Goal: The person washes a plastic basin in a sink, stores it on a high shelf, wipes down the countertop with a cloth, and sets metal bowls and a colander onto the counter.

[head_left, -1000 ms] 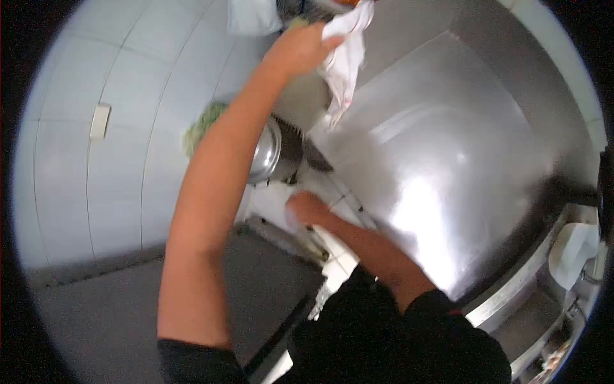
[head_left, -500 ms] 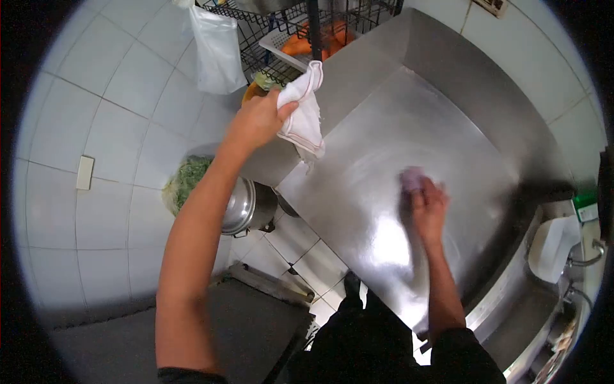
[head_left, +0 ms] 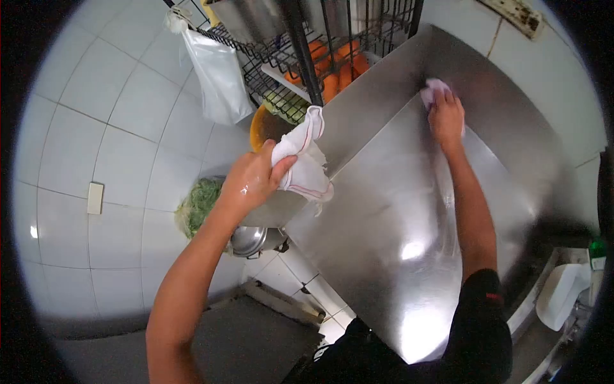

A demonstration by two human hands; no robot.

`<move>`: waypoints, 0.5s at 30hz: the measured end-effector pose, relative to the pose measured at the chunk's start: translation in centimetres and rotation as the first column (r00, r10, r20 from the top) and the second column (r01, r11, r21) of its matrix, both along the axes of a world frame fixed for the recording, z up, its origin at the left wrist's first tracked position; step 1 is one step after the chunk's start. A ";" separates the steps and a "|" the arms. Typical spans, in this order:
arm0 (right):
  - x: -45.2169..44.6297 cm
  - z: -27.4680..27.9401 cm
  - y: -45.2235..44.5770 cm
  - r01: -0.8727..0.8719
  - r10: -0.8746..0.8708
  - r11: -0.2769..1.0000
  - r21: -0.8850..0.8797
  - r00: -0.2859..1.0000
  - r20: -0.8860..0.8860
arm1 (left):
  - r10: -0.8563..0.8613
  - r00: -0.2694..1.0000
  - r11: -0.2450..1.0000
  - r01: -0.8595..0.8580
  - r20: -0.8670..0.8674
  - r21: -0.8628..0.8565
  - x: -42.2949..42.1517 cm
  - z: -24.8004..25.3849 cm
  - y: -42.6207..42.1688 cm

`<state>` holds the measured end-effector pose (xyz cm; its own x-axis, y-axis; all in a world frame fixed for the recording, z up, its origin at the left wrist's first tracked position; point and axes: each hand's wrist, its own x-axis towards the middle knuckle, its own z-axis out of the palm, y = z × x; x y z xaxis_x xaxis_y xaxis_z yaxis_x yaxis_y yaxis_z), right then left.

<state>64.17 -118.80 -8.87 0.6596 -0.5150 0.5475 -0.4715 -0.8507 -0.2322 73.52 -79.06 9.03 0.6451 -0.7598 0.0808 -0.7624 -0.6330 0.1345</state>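
Observation:
My left hand (head_left: 251, 178) is closed round a white cloth (head_left: 306, 160) with a reddish edge stripe. That cloth hangs by the left edge of a stainless steel counter (head_left: 384, 205). At the far back corner, my right hand (head_left: 446, 118) presses a pale purplish cloth (head_left: 435, 91) to the metal where the top meets the raised backsplash (head_left: 499, 96). Its fingers are bent over the cloth. Wet-looking streaks and bright reflections show on the counter top.
A black wire rack (head_left: 307, 70) stands behind the left side, with orange items (head_left: 339, 73) on it. Below are an orange bowl (head_left: 265, 128), bagged greens (head_left: 201, 203) and a metal pot (head_left: 248, 241). A clear plastic bag (head_left: 217, 77) hangs left. A white container (head_left: 558, 294) stands right.
My right hand has slid the purplish cloth from mid-counter to the far back corner. My left hand, still gripping the white cloth, sits lower in view; the camera has shifted.

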 end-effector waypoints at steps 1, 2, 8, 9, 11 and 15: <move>2.6 -2.8 -2.4 -0.058 0.058 0.998 0.000 0.998 0.024 | 0.006 1.000 1.000 -0.006 -0.018 -0.003 -0.1 0.0 0.1; 4.6 -5.8 -4.5 -0.122 0.122 0.993 -0.004 0.991 0.050 | 0.030 0.999 0.999 -0.029 -0.042 0.022 -0.2 0.1 0.0; 5.0 -7.3 -5.5 -0.211 0.216 0.944 0.255 0.976 0.007 | 0.101 0.987 0.992 -0.090 -0.127 0.088 0.1 0.4 -0.3; 4.5 -6.9 -5.3 -0.256 0.262 0.926 0.279 0.965 0.017 | 0.066 0.992 0.996 -0.060 -0.103 0.058 0.3 0.2 -0.3; 2.7 -6.7 -3.6 -0.341 0.349 0.883 0.324 0.937 0.034 | 0.005 0.998 1.000 -0.004 -0.061 0.010 0.3 -0.1 0.2; -3.5 -8.1 8.7 -0.482 0.459 0.819 0.310 0.876 0.149 | -0.027 0.995 0.999 0.024 -0.091 -0.033 0.8 -0.4 0.5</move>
